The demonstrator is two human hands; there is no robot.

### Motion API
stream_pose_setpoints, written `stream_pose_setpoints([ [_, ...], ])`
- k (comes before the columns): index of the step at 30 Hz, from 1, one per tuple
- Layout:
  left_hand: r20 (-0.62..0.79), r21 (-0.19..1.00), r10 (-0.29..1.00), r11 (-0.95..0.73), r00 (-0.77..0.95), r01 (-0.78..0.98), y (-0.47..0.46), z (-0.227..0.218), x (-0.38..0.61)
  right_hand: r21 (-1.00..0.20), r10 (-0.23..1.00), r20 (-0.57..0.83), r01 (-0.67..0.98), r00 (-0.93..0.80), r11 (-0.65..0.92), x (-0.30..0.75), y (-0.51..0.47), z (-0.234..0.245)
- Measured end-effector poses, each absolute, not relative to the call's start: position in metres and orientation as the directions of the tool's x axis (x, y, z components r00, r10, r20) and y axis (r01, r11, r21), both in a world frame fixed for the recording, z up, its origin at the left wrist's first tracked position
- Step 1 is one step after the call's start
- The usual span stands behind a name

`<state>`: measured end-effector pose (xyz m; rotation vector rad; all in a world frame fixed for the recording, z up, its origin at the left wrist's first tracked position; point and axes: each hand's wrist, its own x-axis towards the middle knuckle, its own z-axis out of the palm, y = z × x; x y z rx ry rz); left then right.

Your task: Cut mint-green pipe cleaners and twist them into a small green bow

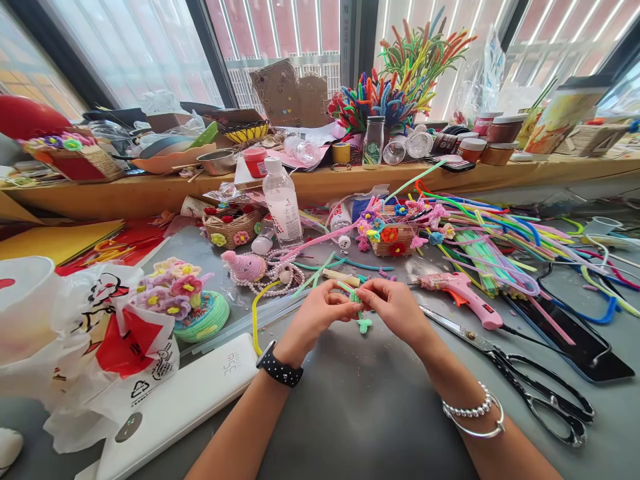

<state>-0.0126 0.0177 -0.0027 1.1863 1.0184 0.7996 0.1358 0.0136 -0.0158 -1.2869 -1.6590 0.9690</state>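
My left hand and my right hand meet over the grey table, fingertips pinched together on a small green pipe-cleaner piece whose lower end curls down to a little leaf shape. A black dotted watch sits on my left wrist, silver bracelets on my right. A yellow pipe cleaner curves just left of my left hand.
A pink glue gun and black scissors lie to the right, beside a dark phone and a heap of coloured pipe cleaners. Left: a white power bank, plastic bag, flower pot craft. Behind: bottle, small flower baskets.
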Motion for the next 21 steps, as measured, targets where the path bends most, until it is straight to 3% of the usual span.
stream_pose_setpoints([
  [8, -0.157, 0.987, 0.937, 0.162, 0.311, 0.011, 0.0145, -0.0018, -0.0118, -0.857, 0.946, 0.214, 0.418, -0.243, 0.301, 0.1395, 0.0129, -0.006],
  [14, -0.125, 0.992, 0.915, 0.115, 0.382, 0.049, 0.0152, -0.0065, -0.0116, -0.658, 0.876, 0.286, 0.585, -0.388, 0.475, 0.1389, 0.0136, -0.0076],
  [21, -0.111, 0.992, 0.876, 0.126, 0.469, -0.001, 0.0125, 0.001, -0.0152, -0.763, 0.875, 0.234, 0.477, -0.424, 0.435, 0.1417, 0.0117, -0.0057],
])
